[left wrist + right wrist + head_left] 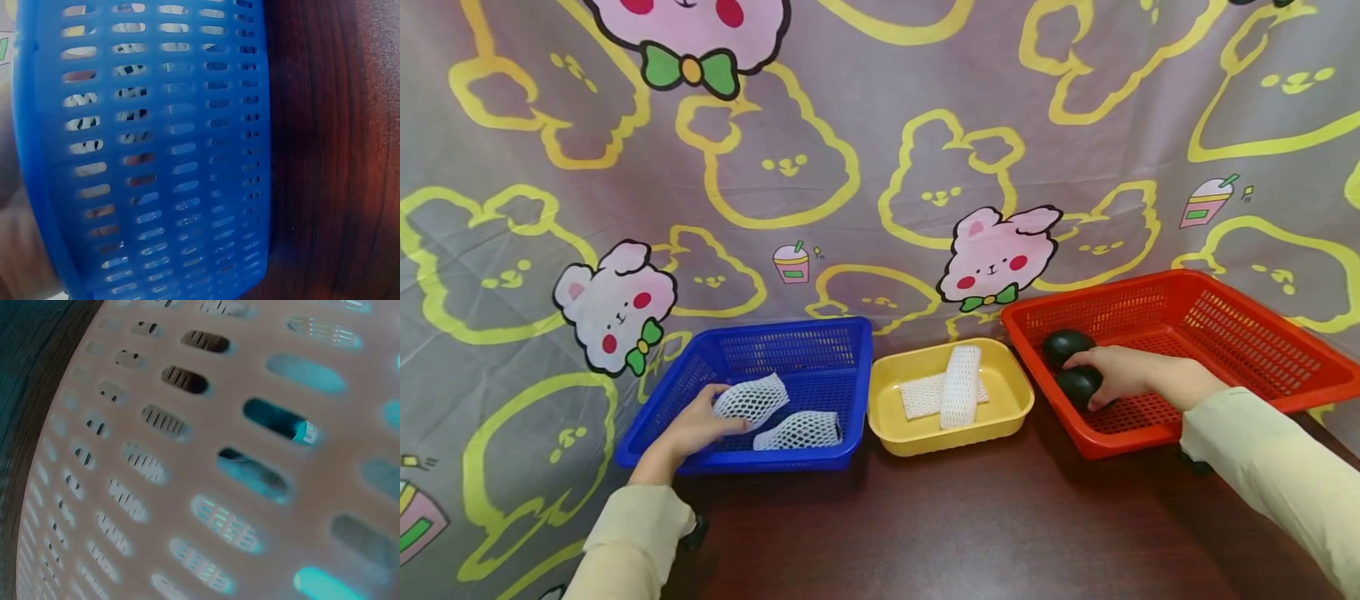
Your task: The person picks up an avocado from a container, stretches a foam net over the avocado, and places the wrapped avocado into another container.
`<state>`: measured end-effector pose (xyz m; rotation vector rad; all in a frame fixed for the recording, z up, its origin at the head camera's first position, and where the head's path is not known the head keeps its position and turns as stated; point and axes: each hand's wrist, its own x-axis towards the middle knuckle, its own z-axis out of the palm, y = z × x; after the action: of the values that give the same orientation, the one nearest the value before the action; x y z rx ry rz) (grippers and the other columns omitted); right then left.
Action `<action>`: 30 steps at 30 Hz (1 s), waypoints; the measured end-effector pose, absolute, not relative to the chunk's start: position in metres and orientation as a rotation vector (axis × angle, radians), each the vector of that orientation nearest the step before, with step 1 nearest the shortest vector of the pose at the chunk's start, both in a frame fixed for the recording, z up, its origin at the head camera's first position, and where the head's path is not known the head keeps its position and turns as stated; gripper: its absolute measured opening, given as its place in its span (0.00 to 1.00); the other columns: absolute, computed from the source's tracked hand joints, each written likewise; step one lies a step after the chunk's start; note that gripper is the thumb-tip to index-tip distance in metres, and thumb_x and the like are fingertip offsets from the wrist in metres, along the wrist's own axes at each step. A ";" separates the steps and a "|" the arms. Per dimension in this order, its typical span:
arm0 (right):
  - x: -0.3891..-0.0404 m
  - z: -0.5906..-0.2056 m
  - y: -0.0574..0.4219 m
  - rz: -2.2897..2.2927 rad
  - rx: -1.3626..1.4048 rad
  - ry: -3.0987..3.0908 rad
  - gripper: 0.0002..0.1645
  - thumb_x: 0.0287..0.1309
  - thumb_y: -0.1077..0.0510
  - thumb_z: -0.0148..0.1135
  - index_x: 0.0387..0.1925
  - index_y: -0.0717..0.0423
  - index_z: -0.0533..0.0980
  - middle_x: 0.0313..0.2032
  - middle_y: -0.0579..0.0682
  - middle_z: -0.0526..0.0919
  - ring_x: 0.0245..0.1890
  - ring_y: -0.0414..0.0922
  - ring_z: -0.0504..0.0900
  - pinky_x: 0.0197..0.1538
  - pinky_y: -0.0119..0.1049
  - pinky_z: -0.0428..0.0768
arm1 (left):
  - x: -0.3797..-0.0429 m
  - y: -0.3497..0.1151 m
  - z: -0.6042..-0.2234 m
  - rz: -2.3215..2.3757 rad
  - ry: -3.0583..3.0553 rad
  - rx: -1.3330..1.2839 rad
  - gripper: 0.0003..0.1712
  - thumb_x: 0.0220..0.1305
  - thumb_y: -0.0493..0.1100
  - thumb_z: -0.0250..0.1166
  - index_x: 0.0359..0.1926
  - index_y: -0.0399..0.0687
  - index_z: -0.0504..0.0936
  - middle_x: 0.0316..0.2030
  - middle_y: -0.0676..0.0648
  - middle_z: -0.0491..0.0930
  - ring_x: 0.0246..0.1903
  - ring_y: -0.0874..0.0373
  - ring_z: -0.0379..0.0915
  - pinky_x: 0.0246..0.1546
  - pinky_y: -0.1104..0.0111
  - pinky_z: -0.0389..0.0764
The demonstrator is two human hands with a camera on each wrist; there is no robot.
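In the head view, my left hand (703,423) reaches into the blue basket (658,454). Its fingers and thumb hold a white foam net sleeve (752,398) that bulges, with dark gaps in its mesh. A second bulging foam net sleeve (801,431) lies beside it. On the other side, my right hand (1123,375) is inside the red basket (1120,446), thumb and fingers gripping a dark green avocado (1077,387). Another avocado (1067,347) lies just behind that one. Both wrist views mostly face perforated basket walls, the blue wall (153,144) and the other wall (300,462).
Between the two baskets stands a shallow yellow tray (947,437). One flat foam net sleeve (922,396) lies in it, crossed by another foam net sleeve (961,387). All rest on a dark wooden table (925,525), with a patterned curtain (865,158) hanging close behind.
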<state>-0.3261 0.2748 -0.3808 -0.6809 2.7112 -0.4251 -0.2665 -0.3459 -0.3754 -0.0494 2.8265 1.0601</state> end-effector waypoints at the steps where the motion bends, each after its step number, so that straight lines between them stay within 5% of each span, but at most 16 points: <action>1: -0.325 -0.381 0.275 -0.429 -0.675 2.707 0.41 0.47 0.57 0.82 0.62 0.65 0.75 0.51 0.64 0.81 0.50 0.61 0.78 0.57 0.66 0.74 | -0.267 -0.345 -0.376 1.046 2.830 -0.057 0.50 0.59 0.45 0.73 0.70 0.25 0.54 0.58 0.24 0.70 0.51 0.36 0.73 0.48 0.50 0.79; 12: -0.321 -0.384 0.270 -0.416 -0.614 2.668 0.43 0.47 0.55 0.82 0.63 0.63 0.73 0.52 0.64 0.80 0.50 0.61 0.78 0.57 0.67 0.74 | -0.272 -0.342 -0.385 0.933 2.818 -0.103 0.51 0.57 0.45 0.74 0.68 0.22 0.54 0.63 0.19 0.63 0.64 0.25 0.60 0.64 0.38 0.63; 23: -0.351 -0.430 0.294 -0.377 -0.757 2.659 0.50 0.45 0.44 0.83 0.65 0.57 0.70 0.52 0.62 0.80 0.48 0.59 0.79 0.53 0.67 0.75 | -0.282 -0.345 -0.391 0.864 2.769 -0.067 0.48 0.58 0.42 0.74 0.68 0.25 0.54 0.65 0.17 0.60 0.66 0.23 0.56 0.64 0.36 0.61; 30: -0.344 -0.414 0.282 -0.382 -0.685 2.633 0.51 0.46 0.44 0.82 0.66 0.61 0.68 0.53 0.65 0.79 0.49 0.60 0.78 0.56 0.67 0.74 | -0.284 -0.346 -0.392 0.795 2.774 -0.083 0.46 0.56 0.39 0.75 0.66 0.26 0.56 0.64 0.17 0.62 0.65 0.23 0.58 0.64 0.37 0.62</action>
<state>-0.3436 0.2816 -0.4145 -0.6847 2.6326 -0.3823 -0.2844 -0.3458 -0.3916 -0.0835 2.7743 0.7947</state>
